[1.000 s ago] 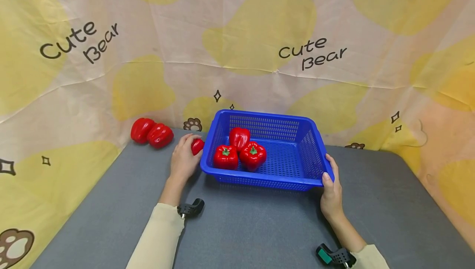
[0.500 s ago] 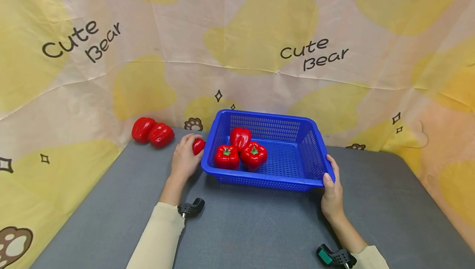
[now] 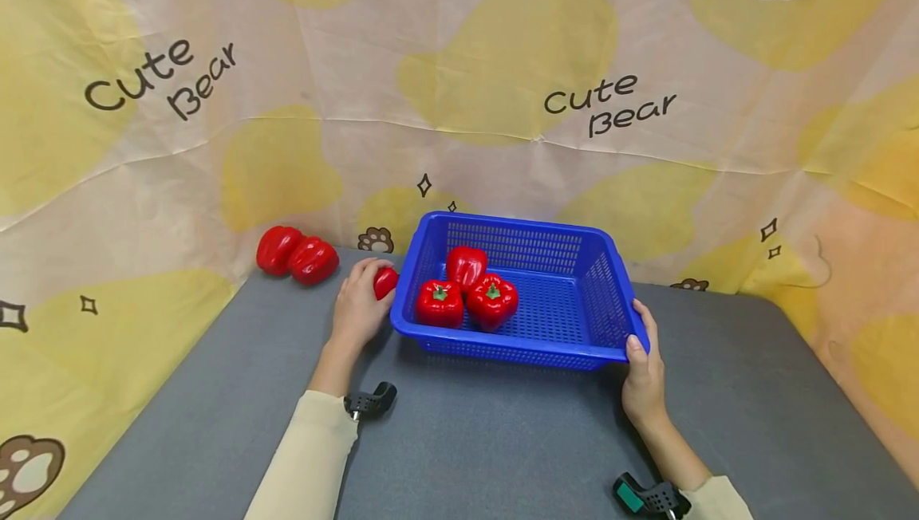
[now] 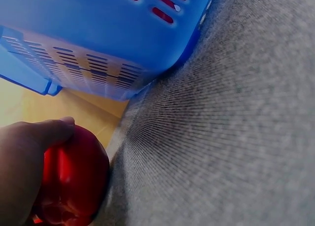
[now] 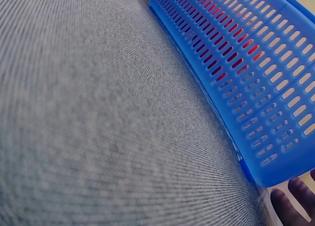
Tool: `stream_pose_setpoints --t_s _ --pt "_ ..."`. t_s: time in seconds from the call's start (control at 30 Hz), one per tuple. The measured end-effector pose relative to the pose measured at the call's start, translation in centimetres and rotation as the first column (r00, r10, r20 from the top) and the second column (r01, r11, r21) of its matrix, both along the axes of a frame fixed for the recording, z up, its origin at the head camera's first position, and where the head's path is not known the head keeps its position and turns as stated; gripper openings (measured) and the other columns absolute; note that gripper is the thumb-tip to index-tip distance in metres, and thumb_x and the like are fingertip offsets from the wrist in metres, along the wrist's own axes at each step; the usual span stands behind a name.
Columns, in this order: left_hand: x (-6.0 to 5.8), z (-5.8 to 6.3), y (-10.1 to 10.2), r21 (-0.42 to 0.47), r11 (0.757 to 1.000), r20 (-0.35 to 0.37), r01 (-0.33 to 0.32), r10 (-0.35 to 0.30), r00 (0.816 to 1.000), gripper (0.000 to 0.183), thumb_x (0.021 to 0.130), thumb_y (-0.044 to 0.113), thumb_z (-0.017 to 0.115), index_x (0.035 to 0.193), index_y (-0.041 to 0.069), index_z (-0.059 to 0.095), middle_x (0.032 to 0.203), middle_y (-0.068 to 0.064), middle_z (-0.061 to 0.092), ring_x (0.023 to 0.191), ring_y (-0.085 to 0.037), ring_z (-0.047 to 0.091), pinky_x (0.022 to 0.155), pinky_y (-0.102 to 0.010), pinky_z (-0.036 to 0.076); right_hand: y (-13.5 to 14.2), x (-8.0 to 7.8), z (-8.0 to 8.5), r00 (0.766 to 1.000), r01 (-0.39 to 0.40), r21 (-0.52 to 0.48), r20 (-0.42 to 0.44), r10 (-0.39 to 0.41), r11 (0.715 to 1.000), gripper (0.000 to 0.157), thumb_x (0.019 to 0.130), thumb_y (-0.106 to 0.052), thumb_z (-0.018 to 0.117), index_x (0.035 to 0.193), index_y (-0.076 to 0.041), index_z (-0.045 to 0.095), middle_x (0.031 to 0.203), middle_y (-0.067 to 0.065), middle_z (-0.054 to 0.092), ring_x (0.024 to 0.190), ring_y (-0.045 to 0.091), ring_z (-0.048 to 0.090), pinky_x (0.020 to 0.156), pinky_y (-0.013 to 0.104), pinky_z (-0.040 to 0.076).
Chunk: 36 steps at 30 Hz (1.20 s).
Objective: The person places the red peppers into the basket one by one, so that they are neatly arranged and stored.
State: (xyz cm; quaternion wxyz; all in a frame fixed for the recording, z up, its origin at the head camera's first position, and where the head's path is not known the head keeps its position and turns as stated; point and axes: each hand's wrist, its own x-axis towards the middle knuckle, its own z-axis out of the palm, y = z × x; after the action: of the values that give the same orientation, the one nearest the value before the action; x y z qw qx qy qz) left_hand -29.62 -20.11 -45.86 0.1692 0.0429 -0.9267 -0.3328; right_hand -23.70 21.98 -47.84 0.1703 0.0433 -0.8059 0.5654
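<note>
My left hand (image 3: 355, 305) holds a red bell pepper (image 3: 384, 282) on the table, just left of the blue plastic basket (image 3: 510, 346). In the left wrist view the thumb lies across this pepper (image 4: 78, 174), and the pepper touches the grey cloth. My right hand (image 3: 644, 380) grips the basket's right rim at the near corner, thumb on the edge. Its other fingers are partly hidden behind the basket wall. Inside the basket's left part sit three red bell peppers: one at the back (image 3: 466, 266), two in front (image 3: 439, 304) (image 3: 492, 302) with green stems up.
Two more red bell peppers (image 3: 278, 250) (image 3: 313, 261) lie side by side at the table's far left edge. Behind the grey table (image 3: 488, 440) hangs a patterned cloth (image 3: 488, 65) close to the basket's back. Dark wrist mounts (image 3: 372, 400) sit on both wrists.
</note>
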Motion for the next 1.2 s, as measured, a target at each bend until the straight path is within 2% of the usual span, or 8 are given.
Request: stream_pose_setpoints --t_s 0.07,0.23,0.4,0.47,0.8,0.9,1.03,1.2 --pt "0.0 0.0 0.0 0.001 1.000 -0.002 -0.002 0.002 1.000 0.046 0.091 0.021 0.071 0.135 0.018 0.058 0.150 -0.014 0.048 0.128 -0.044 0.052 0.107 -0.061 0.043 0.0 0.0 0.0 1.000 -0.002 0.000 0.001 0.002 1.000 0.058 0.102 -0.032 0.028 0.160 -0.030 0.023 0.164 0.007 0.032 0.139 0.028 0.043 0.106 0.018 0.037" --pt "0.1 0.4 0.0 0.022 0.999 0.006 -0.034 0.034 0.999 0.046 0.090 0.022 0.073 0.134 0.018 0.060 0.149 -0.014 0.050 0.128 -0.042 0.055 0.105 -0.062 0.047 0.0 0.0 -0.1 1.000 -0.004 -0.005 0.006 0.004 1.000 0.058 0.102 -0.032 0.029 0.160 -0.032 0.023 0.164 0.006 0.031 0.139 0.027 0.042 0.111 0.028 0.038" --pt "0.4 0.9 0.2 0.033 0.998 0.030 -0.062 0.061 0.998 0.046 0.089 0.021 0.074 0.133 0.017 0.060 0.148 -0.015 0.050 0.126 -0.042 0.056 0.102 -0.063 0.049 0.1 -0.1 -0.2 1.000 -0.009 -0.014 -0.014 0.008 1.000 0.058 0.102 -0.031 0.030 0.160 -0.032 0.024 0.164 0.007 0.033 0.139 0.027 0.043 0.103 0.013 0.037" --pt "0.5 1.1 0.2 0.036 0.997 0.034 -0.062 0.061 0.998 0.046 0.089 0.021 0.075 0.132 0.017 0.060 0.147 -0.015 0.050 0.126 -0.042 0.056 0.102 -0.063 0.049 0.1 -0.1 -0.2 1.000 -0.011 -0.013 -0.022 0.011 1.000 0.058 0.102 -0.031 0.030 0.160 -0.032 0.024 0.164 0.008 0.033 0.139 0.028 0.043 0.101 0.010 0.036" --pt "0.5 1.3 0.1 0.059 0.996 0.037 -0.068 0.066 0.997 0.044 0.089 0.021 0.075 0.130 0.016 0.061 0.146 -0.015 0.051 0.126 -0.042 0.056 0.103 -0.062 0.049 0.2 -0.1 -0.3 1.000 -0.011 -0.009 -0.023 0.011 1.000 0.058 0.102 -0.032 0.029 0.160 -0.032 0.024 0.164 0.008 0.033 0.139 0.030 0.043 0.101 0.012 0.036" --pt "0.5 1.3 0.1 0.063 0.996 0.035 -0.067 0.065 0.997 0.044 0.089 0.021 0.075 0.129 0.016 0.061 0.146 -0.015 0.051 0.126 -0.041 0.056 0.104 -0.062 0.049 0.1 -0.1 -0.2 1.000 -0.008 -0.009 -0.022 0.007 1.000 0.058 0.102 -0.032 0.030 0.160 -0.032 0.024 0.163 0.008 0.033 0.139 0.030 0.043 0.103 0.016 0.037" --pt "0.6 1.5 0.1 0.064 0.996 0.033 -0.060 0.058 0.998 0.044 0.088 0.022 0.076 0.130 0.016 0.061 0.146 -0.015 0.051 0.126 -0.041 0.056 0.103 -0.061 0.050 0.1 0.0 -0.2 1.000 -0.005 -0.007 -0.018 0.005 1.000 0.058 0.102 -0.033 0.030 0.160 -0.032 0.024 0.164 0.008 0.033 0.140 0.030 0.043 0.108 0.026 0.038" --pt "0.7 1.9 0.0 0.069 0.996 -0.003 -0.054 0.055 0.998 0.045 0.087 0.023 0.078 0.128 0.017 0.061 0.144 -0.016 0.052 0.127 -0.041 0.056 0.102 -0.062 0.050 0.1 -0.1 -0.3 1.000 -0.003 -0.008 -0.017 0.003 1.000 0.058 0.102 -0.033 0.030 0.160 -0.033 0.024 0.164 0.009 0.033 0.141 0.031 0.042 0.111 0.036 0.039"
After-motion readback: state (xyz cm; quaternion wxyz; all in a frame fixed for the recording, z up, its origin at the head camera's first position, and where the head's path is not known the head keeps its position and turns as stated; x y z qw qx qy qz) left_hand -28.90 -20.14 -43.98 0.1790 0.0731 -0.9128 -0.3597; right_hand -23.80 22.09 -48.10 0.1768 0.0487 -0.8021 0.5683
